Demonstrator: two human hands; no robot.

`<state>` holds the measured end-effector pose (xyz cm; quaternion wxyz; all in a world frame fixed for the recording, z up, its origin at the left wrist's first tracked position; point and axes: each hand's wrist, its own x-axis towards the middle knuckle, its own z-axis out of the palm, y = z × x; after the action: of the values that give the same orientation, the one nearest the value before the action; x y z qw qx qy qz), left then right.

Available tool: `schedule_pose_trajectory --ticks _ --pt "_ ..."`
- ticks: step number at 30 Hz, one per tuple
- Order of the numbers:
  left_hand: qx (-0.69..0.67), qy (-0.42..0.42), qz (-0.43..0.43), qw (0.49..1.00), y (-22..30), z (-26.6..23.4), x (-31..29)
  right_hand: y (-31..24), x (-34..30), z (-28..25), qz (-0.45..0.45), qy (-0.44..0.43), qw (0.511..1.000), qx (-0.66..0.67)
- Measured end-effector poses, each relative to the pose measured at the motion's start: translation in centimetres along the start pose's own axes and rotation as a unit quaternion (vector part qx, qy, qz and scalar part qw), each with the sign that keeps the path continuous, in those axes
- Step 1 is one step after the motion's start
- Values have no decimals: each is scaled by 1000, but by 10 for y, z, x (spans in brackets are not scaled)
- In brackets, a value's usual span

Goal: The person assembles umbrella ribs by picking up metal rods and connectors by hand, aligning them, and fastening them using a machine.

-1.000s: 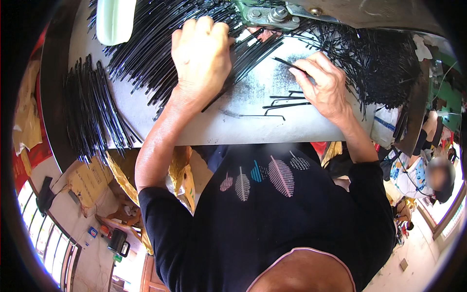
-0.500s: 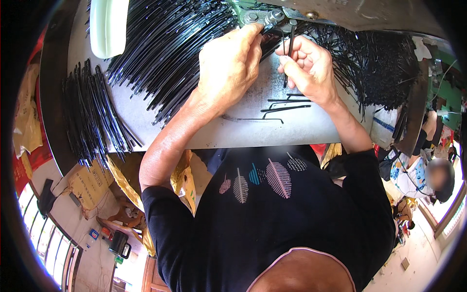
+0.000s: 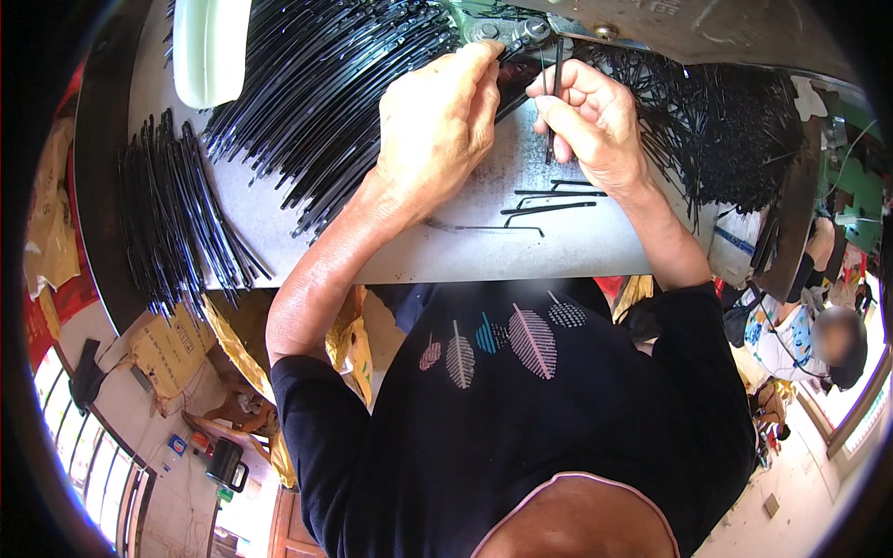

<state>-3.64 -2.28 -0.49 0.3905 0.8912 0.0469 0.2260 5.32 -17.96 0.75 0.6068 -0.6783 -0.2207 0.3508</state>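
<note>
Shifted since the view one second earlier: the left hand [image 3: 437,135], from above the black strips to beside the bolted metal fitting [image 3: 510,35]; and the right hand [image 3: 595,121], inward and upward, its thin black strip [image 3: 557,74] turned from a slant to nearly upright in the view. Relative to the view half a second earlier, both hands are almost unchanged.

Right hand: thumb and fingers pinched together on the thin black strip, whose upper end stands just beside the fitting. Left hand: back uppermost, index finger extended toward the bolts; its fingertips are partly hidden, and whether they grip anything cannot be told.

Left of the hands, a broad fan of black strips [image 3: 298,112] covers the desk [image 3: 577,256], with a pale green trough [image 3: 210,51] above its left part. Farther left, a separate bundle [image 3: 181,214] reaches past the desk's front edge. A few loose strips [image 3: 555,206] lie below the right hand; nearer the front edge lies a thin bent piece [image 3: 493,229]. At right, a tangled dark heap [image 3: 730,126] lies beneath a metal panel [image 3: 726,28].
</note>
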Motion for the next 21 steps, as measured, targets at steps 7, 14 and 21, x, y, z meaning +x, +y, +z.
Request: schedule_pose_trajectory --ticks 7,14,21 --pt "2 1 -10 1000 3 -2 0 -1 0 1 -2 -10 1000 16" --pt "11 -4 -13 1000 2 -2 1 0 0 -1 1 -12 1000 27" --pt "41 24 48 998 5 -3 11 -5 5 -7 -16 -26 998 54"
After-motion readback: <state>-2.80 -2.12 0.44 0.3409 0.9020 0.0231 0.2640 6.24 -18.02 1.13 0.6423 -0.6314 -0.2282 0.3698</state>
